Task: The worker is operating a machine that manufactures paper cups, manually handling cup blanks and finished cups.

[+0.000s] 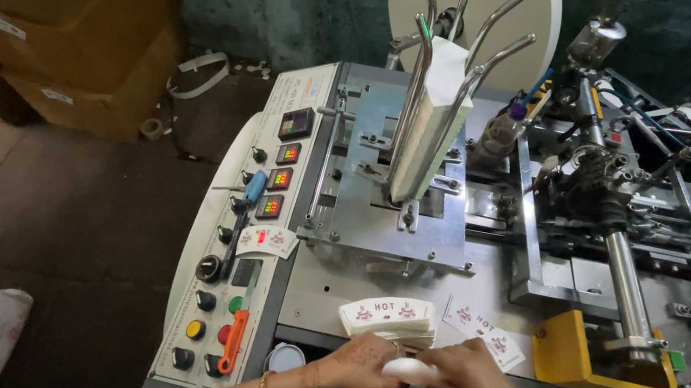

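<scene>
Two hands meet over one small white piece at the machine's near edge.

Left hand [360, 367] and right hand [469, 377] both pinch the white piece [409, 370], fingers curled shut around it. Just behind lies a stack of printed blanks [388, 317]; a loose blank [484, 330] lies beside it. A yellow bracket [569, 352] crowds the right, a control panel [248, 234] the left. Bare plate [328, 290] stays open beyond. The piece's shape is unclear.

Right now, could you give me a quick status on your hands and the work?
Left hand and right hand together on a small white piece. Printed blank stack just beyond. Nothing blocking.
</scene>
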